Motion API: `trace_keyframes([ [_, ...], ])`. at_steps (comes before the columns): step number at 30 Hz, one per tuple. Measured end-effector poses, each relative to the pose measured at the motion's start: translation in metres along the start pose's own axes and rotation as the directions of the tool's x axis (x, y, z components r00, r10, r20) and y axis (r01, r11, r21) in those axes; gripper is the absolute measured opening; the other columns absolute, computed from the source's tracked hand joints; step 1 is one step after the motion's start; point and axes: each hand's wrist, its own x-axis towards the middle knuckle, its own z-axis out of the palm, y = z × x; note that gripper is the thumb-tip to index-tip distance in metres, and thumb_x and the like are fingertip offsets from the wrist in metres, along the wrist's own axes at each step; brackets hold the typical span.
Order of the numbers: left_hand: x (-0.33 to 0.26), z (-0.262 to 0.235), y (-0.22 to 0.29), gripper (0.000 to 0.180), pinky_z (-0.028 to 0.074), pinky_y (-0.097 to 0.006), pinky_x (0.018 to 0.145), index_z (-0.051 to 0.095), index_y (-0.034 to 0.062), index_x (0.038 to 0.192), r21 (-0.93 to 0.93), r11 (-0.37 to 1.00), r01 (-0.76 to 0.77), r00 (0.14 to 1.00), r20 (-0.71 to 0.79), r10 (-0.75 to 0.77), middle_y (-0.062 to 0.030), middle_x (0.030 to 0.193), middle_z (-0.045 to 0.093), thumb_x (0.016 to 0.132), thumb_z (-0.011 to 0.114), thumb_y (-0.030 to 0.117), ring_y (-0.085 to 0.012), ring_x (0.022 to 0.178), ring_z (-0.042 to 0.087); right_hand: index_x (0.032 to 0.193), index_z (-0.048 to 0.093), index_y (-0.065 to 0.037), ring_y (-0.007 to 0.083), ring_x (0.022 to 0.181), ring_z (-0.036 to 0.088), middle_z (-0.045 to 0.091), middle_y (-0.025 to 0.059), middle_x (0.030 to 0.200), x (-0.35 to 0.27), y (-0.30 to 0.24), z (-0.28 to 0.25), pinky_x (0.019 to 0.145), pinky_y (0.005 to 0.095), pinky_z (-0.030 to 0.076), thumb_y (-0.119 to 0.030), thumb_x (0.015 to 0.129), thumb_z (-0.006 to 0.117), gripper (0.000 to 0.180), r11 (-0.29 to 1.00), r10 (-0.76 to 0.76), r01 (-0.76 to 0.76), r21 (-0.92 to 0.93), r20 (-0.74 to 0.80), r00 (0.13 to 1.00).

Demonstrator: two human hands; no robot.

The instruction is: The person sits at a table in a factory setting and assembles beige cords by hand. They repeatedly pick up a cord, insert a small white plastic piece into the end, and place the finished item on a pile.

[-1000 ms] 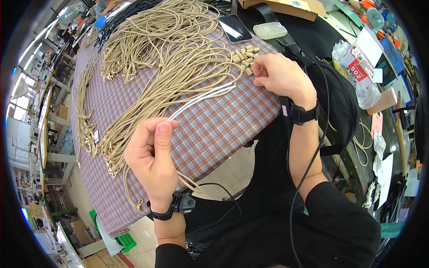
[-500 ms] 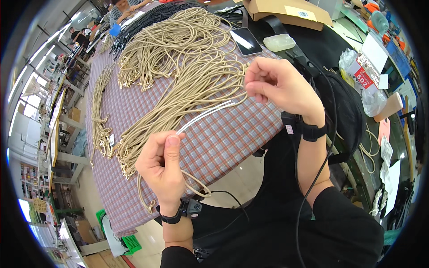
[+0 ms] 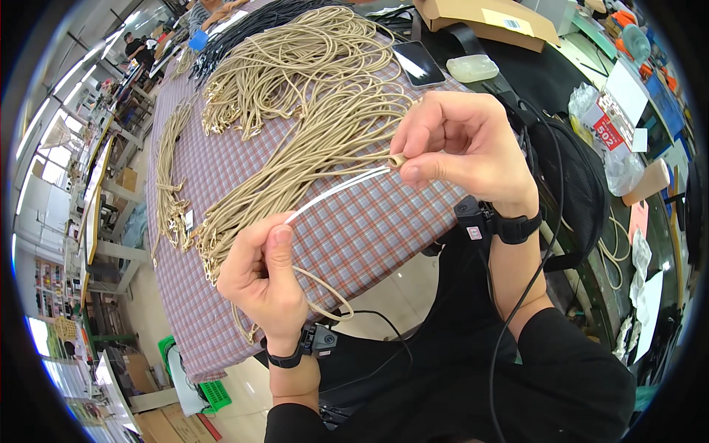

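My left hand (image 3: 266,280) is closed, thumb against forefinger, on two thin white strands (image 3: 336,189). They stretch up and right, their tips close to my right hand (image 3: 473,155). Between that hand's thumb and forefinger is a small tan tube-like piece (image 3: 397,159) with a dark opening, just above the strand tips; I cannot tell whether they touch. A tan cord (image 3: 329,294) loops out below my left hand and hangs past the table edge. Behind lies a bundle of tan cords (image 3: 295,159) with metal ends on the checked tablecloth (image 3: 354,236).
More tan cords (image 3: 295,59) and black cords (image 3: 255,33) cover the far table. A phone (image 3: 419,63), a pale translucent block (image 3: 473,69) and a cardboard box (image 3: 487,22) lie beyond my right hand. A black bag (image 3: 565,166) stands at the right. Another person (image 3: 210,11) sits at the far end.
My right hand has come slightly left and opened out its pinch, and the tan tube-like piece now shows at its fingertips near the white strand ends. My left hand has shifted slightly left.
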Motion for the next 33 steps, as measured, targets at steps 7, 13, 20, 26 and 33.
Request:
trace_keyframes([
  [7, 0.000, 0.000, -0.001, 0.017, 0.022, -0.022, 0.055, 0.075, -0.0042, 0.107, 0.071, 0.995, -0.066, 0.998, 0.015, 0.065, 0.0071, 0.074, 0.055, 0.106, 0.066, 0.011, -0.0009, 0.061, 0.036, 0.092, 0.072, 0.006, 0.0141, 0.077, 0.075, 0.075, 0.0116, 0.090, 0.002, 0.010, 0.002, 0.068, 0.0251, 0.062, 0.008, 0.084, 0.084, 0.014, 0.997, -0.082, 0.082, -0.012, 0.040, 0.996],
  [13, 0.000, 0.000, -0.002, 0.014, 0.037, -0.019, 0.064, 0.075, -0.0045, 0.108, 0.058, 0.997, -0.043, 0.998, 0.050, 0.040, 0.0024, 0.083, 0.067, 0.105, 0.068, 0.008, -0.0030, 0.070, 0.051, 0.089, 0.072, 0.006, 0.0158, 0.079, 0.076, 0.075, 0.0121, 0.089, 0.001, 0.009, 0.002, 0.068, 0.0257, 0.063, 0.009, 0.083, 0.084, 0.013, 0.996, -0.094, 0.093, 0.014, 0.032, 0.995],
  [20, 0.001, 0.001, -0.003, 0.010, 0.035, -0.020, 0.059, 0.077, -0.0045, 0.103, 0.057, 0.997, -0.060, 0.992, 0.111, 0.053, 0.0026, 0.079, 0.066, 0.099, 0.074, 0.004, -0.0028, 0.066, 0.049, 0.088, 0.072, 0.003, 0.0134, 0.079, 0.075, 0.076, 0.0093, 0.089, 0.002, 0.007, 0.004, 0.071, 0.0262, 0.062, 0.007, 0.083, 0.084, 0.013, 0.987, -0.125, 0.133, -0.088, 0.085, 0.989],
  [26, 0.004, 0.006, 0.003, 0.010, 0.035, -0.022, 0.055, 0.077, -0.0031, 0.105, 0.138, 0.985, -0.102, 0.966, 0.249, 0.065, 0.0006, 0.069, 0.061, 0.097, 0.076, 0.003, -0.0047, 0.059, 0.046, 0.105, 0.070, -0.002, 0.0124, 0.080, 0.074, 0.076, 0.0045, 0.083, 0.003, 0.004, 0.010, 0.075, 0.0282, 0.059, 0.003, 0.079, 0.085, 0.031, 0.929, -0.142, 0.166, -0.331, 0.095, 0.985],
  [33, -0.003, 0.018, 0.005, 0.030, 0.030, -0.025, 0.058, 0.060, -0.0019, 0.133, 0.123, 0.992, -0.024, 0.902, 0.430, -0.032, 0.0026, 0.070, 0.049, 0.106, 0.063, 0.011, -0.0062, 0.063, 0.037, 0.104, 0.070, -0.009, 0.0234, 0.079, 0.074, 0.074, 0.0038, 0.080, 0.003, 0.006, 0.033, 0.072, 0.0338, 0.056, 0.002, 0.073, 0.084, 0.036, 0.833, -0.178, 0.269, -0.483, 0.225, 0.958],
])
